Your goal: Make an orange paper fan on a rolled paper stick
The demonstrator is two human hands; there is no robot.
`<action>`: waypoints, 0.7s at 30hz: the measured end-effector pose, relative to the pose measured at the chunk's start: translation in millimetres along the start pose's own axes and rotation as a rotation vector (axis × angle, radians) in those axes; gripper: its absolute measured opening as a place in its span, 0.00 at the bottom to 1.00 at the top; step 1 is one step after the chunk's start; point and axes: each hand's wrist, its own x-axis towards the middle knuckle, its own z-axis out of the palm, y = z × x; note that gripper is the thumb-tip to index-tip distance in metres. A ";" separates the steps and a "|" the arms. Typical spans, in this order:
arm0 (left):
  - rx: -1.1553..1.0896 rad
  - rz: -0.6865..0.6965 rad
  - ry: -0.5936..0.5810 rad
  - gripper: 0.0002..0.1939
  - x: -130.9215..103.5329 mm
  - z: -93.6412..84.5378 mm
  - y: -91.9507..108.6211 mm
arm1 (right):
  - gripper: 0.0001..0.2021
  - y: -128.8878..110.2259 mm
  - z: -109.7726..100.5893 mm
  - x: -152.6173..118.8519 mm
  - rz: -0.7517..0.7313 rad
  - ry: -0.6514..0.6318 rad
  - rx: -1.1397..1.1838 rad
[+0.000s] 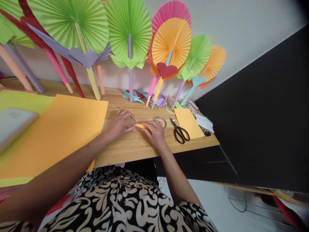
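Note:
A small, narrow piece of orange paper [141,126] lies between my two hands, just above the wooden table. My left hand [122,124] pinches toward its left end, fingers curled. At its right end my right hand [155,132] holds it between thumb and fingers. A roll of clear tape [162,121] sits just behind my right hand. To the right are black-handled scissors [181,133], beside a small orange sheet [189,123].
Paper fans on rolled sticks, one of them green [129,32], lean on the wall behind. Large orange sheets [62,129] and a white device [16,124] lie at the left. Paper scraps [160,100] are at the table's back. A black panel [260,112] stands right.

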 end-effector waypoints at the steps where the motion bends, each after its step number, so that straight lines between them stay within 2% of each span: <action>1: 0.007 0.001 -0.005 0.05 0.2 -0.7 1.2 | 0.09 0.4 0.8 1.4 -0.006 -0.013 0.004; 7: 0.021 0.021 -0.009 0.04 1.4 -4.5 6.0 | 0.09 4.7 2.0 10.0 -0.058 -0.075 -0.007; 11: 0.053 0.033 0.004 0.05 2.5 -8.6 3.9 | 0.10 10.7 2.3 12.0 -0.060 -0.045 0.036; 15: 0.119 0.061 0.080 0.06 4.4 -14.6 1.2 | 0.29 21.1 0.6 6.9 0.014 0.040 0.099; 16: 0.135 0.074 0.094 0.06 4.9 -15.9 1.0 | 0.30 23.0 0.1 5.2 0.028 0.061 0.107; 21: 0.188 0.109 0.127 0.06 5.8 -20.0 1.8 | 0.13 23.6 -0.6 2.1 0.042 0.117 0.126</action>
